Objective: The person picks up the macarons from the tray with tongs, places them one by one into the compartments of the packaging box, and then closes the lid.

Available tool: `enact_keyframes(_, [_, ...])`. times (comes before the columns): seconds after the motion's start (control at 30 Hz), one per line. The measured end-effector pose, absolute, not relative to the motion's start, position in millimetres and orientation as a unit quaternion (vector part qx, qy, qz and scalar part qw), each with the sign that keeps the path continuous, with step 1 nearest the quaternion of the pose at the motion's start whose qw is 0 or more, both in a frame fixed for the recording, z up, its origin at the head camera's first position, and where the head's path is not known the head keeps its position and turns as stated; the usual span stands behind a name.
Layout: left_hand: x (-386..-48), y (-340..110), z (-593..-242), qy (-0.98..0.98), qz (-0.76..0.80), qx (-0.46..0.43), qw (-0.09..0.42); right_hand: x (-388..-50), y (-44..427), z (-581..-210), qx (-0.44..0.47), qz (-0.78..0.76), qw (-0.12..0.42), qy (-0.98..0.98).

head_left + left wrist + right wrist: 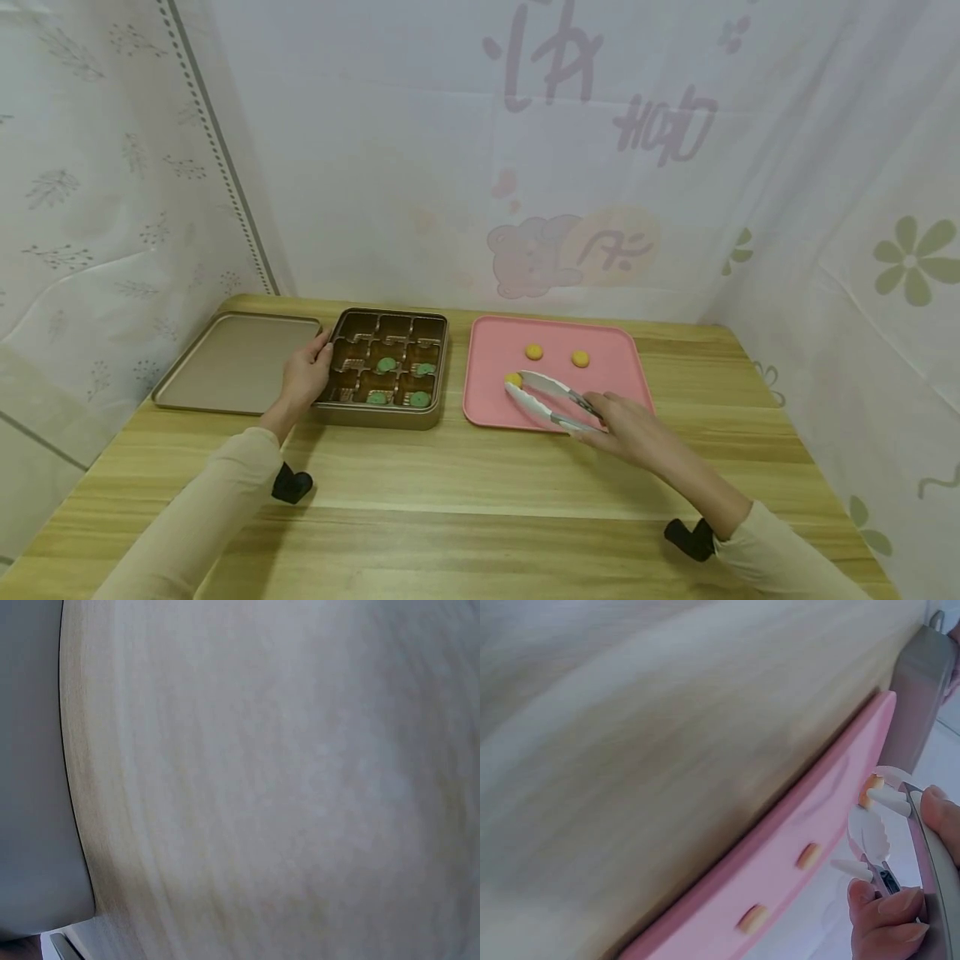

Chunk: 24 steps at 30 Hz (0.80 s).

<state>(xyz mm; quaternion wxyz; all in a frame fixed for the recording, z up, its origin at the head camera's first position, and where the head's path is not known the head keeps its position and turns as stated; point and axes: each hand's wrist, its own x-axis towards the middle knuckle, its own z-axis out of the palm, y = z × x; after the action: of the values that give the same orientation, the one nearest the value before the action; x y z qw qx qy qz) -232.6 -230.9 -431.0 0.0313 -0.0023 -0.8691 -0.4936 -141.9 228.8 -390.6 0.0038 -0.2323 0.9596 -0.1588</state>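
Note:
My left hand [306,375] grips the left side of the brown divided box [390,416]. Green round pieces [386,365] lie in several compartments toward its front and right. My right hand [626,427] holds metal tongs [555,386] with white tips over the pink tray [487,333]. The tips are on either side of a yellow piece [513,379] near the tray's left; whether both touch it, I cannot tell. Two more yellow pieces [533,352] [580,358] sit behind and to the right. In the right wrist view, fingers [889,919] and thumb hold the tongs [869,832].
A flat beige lid or tray [243,362] lies left of the box. Wood table surface [450,500] extends in front, and patterned cloth [420,167] hangs behind and at both sides. The left wrist view shows mostly blurred wood and a grey surface [37,787].

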Motion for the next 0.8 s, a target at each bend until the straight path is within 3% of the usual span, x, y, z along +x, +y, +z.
enact_keyframes(0.33, [-233, -231, -431, -0.874, -0.484, -0.001, 0.037, -167, 180, -376, -0.219, -0.194, 0.002, 0.956])
enact_keyframes(0.8, [-234, -231, -431, -0.873, -0.486, 0.003, 0.037, -201, 120, -372, -0.238, -0.175, -0.045, 0.954])
